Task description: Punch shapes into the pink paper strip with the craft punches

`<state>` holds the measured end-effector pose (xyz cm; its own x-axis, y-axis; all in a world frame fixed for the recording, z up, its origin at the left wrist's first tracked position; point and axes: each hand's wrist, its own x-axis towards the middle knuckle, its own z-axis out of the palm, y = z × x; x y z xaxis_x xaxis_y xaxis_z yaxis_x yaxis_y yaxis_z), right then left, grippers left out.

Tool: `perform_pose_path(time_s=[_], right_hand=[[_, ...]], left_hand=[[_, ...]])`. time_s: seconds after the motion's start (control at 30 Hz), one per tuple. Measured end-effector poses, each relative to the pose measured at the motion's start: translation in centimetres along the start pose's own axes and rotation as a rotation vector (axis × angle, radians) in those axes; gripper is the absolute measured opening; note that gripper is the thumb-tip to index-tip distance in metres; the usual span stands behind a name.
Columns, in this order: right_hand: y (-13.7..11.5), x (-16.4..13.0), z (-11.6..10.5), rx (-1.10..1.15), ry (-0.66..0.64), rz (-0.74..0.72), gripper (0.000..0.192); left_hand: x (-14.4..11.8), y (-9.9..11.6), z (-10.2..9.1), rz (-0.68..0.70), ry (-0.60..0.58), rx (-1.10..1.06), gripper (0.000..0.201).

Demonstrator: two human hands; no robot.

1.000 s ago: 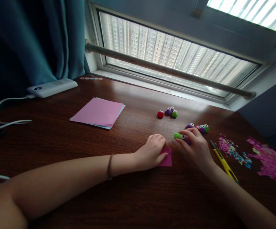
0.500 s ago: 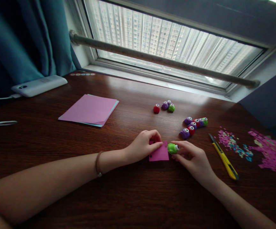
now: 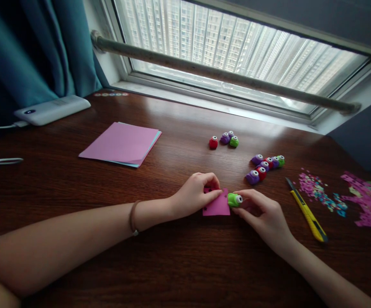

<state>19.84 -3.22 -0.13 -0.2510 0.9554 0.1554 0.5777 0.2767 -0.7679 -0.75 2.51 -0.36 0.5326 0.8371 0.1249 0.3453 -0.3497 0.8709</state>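
A small pink piece of paper [image 3: 218,208] with several tiny punched shapes along its edges is pinched between the thumb and fingers of my left hand [image 3: 195,194]. At the paper's right edge sits a small green craft punch [image 3: 233,200] with a round white top. My right hand [image 3: 262,209] grips this punch from the right, thumb at the near side and fingers at the far side. The punch's slot, and how far the paper goes into it, cannot be made out.
Several purple, red and green craft punches [image 3: 264,167] stand beyond my right hand, and more [image 3: 229,137] farther back. A yellow craft knife [image 3: 309,216], paper confetti [image 3: 320,192] and pink scraps [image 3: 368,201] lie right. Stacked paper [image 3: 121,143] and a white power bank [image 3: 54,110] lie left.
The camera view has shifted slightly, so the table items sit a little differently in the picture. Both hands keep their hold, with the green craft punch still at the paper's right edge.
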Motion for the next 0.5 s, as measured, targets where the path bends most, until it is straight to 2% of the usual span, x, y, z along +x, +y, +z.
perform_pose_path(time_s=[0.17, 0.5], right_hand=[[0.01, -0.04, 0.17, -0.049, -0.012, -0.08, 0.023], [-0.05, -0.12, 0.51, -0.036, -0.053, -0.117, 0.022]], left_hand=[[-0.1, -0.03, 0.13, 0.026, 0.0, 0.096, 0.012], [-0.2, 0.32, 0.54, 0.075, -0.009, 0.277, 0.012]])
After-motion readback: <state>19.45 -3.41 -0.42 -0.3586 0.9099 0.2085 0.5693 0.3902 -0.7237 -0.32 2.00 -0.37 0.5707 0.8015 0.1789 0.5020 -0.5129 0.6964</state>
